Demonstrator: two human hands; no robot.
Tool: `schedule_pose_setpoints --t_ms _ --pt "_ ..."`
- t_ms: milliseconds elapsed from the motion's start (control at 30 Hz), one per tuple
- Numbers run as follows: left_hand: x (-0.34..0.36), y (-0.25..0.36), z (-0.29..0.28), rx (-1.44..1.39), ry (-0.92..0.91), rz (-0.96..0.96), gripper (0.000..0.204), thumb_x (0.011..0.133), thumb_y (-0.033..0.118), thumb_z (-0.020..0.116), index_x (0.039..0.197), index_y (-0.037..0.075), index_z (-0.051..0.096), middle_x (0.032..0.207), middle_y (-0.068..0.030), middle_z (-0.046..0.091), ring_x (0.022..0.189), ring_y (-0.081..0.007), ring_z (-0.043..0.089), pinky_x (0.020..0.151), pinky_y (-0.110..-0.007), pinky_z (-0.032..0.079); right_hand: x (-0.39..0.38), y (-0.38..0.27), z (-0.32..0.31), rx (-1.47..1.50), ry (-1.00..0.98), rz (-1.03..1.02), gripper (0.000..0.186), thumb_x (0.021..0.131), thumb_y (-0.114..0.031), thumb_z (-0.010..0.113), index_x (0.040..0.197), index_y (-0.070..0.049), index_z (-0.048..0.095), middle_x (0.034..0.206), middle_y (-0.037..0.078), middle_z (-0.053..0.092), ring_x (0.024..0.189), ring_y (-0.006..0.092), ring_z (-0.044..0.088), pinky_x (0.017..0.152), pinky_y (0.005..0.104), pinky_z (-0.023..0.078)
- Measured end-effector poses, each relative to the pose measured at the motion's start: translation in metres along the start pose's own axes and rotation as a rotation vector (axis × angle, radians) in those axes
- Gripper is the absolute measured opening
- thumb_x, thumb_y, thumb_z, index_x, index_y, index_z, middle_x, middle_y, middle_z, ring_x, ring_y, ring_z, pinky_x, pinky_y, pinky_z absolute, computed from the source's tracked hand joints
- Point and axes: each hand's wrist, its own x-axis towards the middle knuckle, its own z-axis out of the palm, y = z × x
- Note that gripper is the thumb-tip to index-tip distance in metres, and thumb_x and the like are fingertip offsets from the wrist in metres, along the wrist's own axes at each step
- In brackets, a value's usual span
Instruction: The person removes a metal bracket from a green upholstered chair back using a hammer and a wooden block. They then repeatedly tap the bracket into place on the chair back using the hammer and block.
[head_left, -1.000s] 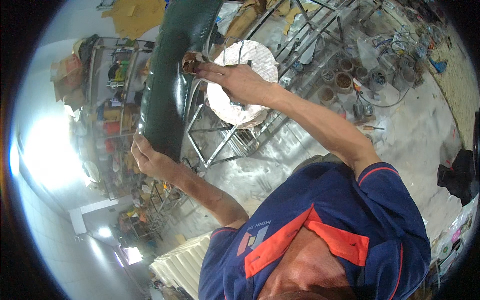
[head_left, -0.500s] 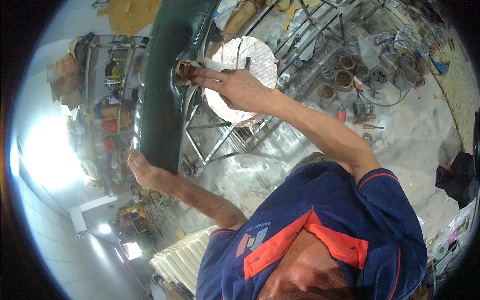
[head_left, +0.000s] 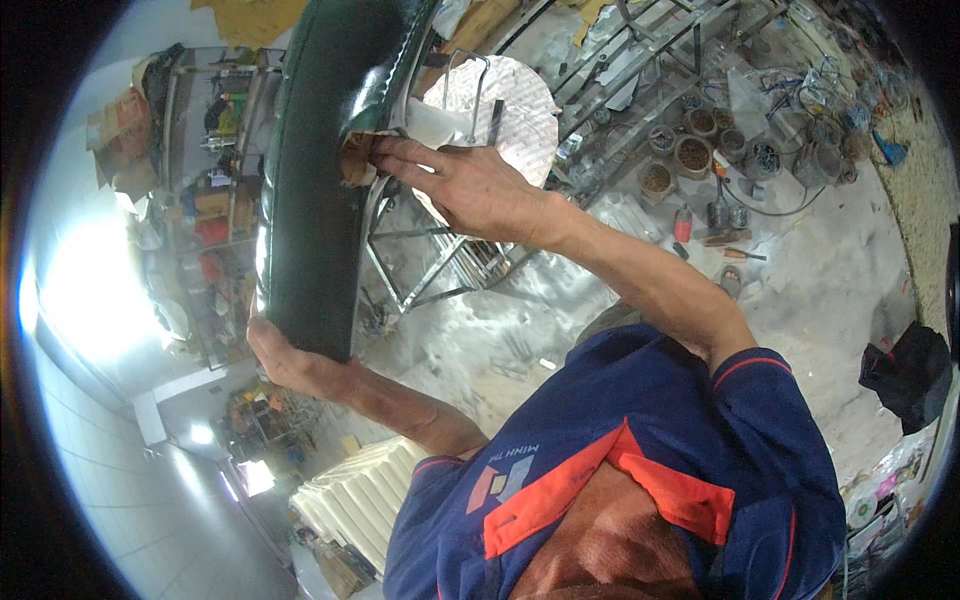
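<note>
A long dark green padded panel, glossy and stitched along its right edge, runs from the top of the view down to the left. My left hand holds its lower end, with the fingers partly hidden behind it. In my right hand is a brown wad, cloth or paper, pinched at the fingertips. The wad presses against the panel near its right edge. White lining shows beside the panel there.
Behind my right hand is a round silvery-white padded disc near a metal frame. Pots of small hardware stand on the floor at right. Cream stacked cushions lie at lower left. A shelf rack is on the left.
The panel's lower end and my left hand have shifted slightly down and left. My right hand has moved the brown wad a little left, farther onto the panel's face.
</note>
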Motion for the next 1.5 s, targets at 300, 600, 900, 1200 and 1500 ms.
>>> schedule_pose_setpoints --t_ms 300,600,900,1200,1500 --pt "-0.001 -0.002 -0.005 0.133 0.062 -0.024 0.057 0.102 0.039 0.058 0.132 -0.010 0.064 0.119 -0.0214 0.069 0.106 -0.0350 0.070 0.094 -0.045 0.057 -0.080 -0.013 -0.004 0.119 -0.023 0.091 0.046 0.081 0.001 0.064 0.127 0.002 0.061 0.131 0.017 0.066 0.091 0.0366 0.074 0.072 0.0459 0.062" --pt "0.029 -0.135 -0.125 0.552 0.142 0.176 0.046 0.105 0.040 0.051 0.134 0.006 0.064 0.135 -0.0155 0.066 0.123 -0.0280 0.062 0.108 -0.049 0.047 -0.369 0.059 -0.051 -0.193 -0.886 0.739 0.013 0.075 0.001 0.071 0.086 0.007 0.074 0.085 0.025 0.074 0.079 0.0384 0.076 0.067 0.0496 0.061" --pt "-0.311 -0.279 -0.003 0.384 -1.037 -1.225 0.037 0.102 0.018 0.064 0.134 0.002 0.057 0.124 -0.0143 0.070 0.110 -0.0272 0.072 0.083 -0.039 0.060 -0.599 0.102 -0.155 -0.224 -0.624 1.602 0.032 0.086 -0.011 0.068 0.115 0.000 0.073 0.111 0.028 0.073 0.112 0.0447 0.069 0.098 0.0531 0.054" --pt "-0.710 -0.357 0.195 0.491 -2.060 -0.577 0.039 0.093 0.022 0.072 0.124 0.001 0.064 0.117 -0.0215 0.074 0.104 -0.0368 0.074 0.084 -0.042 0.058 -0.820 0.226 -0.172 -0.060 -0.432 2.010 0.037 0.090 -0.017 0.064 0.123 0.000 0.070 0.123 0.029 0.070 0.118 0.0426 0.068 0.100 0.0498 0.053" --pt "-1.046 -0.548 0.327 0.342 -2.250 0.175 0.052 0.088 0.019 0.075 0.134 0.002 0.056 0.124 -0.0232 0.067 0.113 -0.0422 0.068 0.094 -0.050 0.057 -1.035 0.423 -0.076 -0.713 -0.009 1.653 0.027 0.093 -0.028 0.067 0.098 -0.002 0.074 0.099 0.026 0.076 0.099 0.0439 0.073 0.090 0.0518 0.056"
